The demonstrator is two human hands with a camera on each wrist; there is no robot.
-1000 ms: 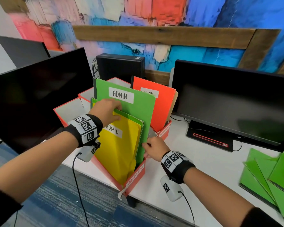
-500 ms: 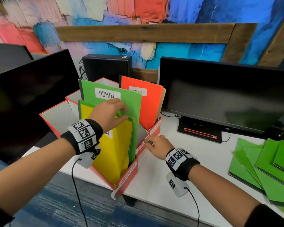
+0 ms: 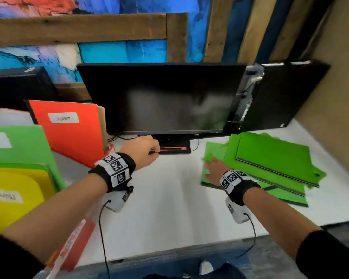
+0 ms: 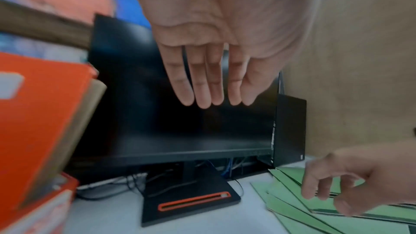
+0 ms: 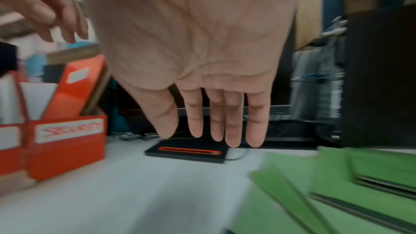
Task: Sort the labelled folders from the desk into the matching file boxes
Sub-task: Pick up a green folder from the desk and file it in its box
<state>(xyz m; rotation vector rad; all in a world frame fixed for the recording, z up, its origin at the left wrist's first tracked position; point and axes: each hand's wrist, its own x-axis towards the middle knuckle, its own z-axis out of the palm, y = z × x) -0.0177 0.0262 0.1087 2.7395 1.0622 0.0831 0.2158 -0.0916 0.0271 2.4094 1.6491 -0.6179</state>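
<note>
Both your hands are empty; right hand over the fanned green folders, you might drag two at once

Green folders, lower right: smooth matt card. Orange folder, left: shiny card, white paper label. Desk: smooth white top. Monitor, middle: dark glossy screen. Beams, top: rough wood.

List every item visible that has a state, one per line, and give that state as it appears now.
left hand: open, holding nothing, above the desk.
right hand: open, over the green folders.
green folders: lying fanned flat on the desk.
orange folder: standing tilted in its file box.
yellow folder: standing in a box.
monitor: screen dark.
</note>
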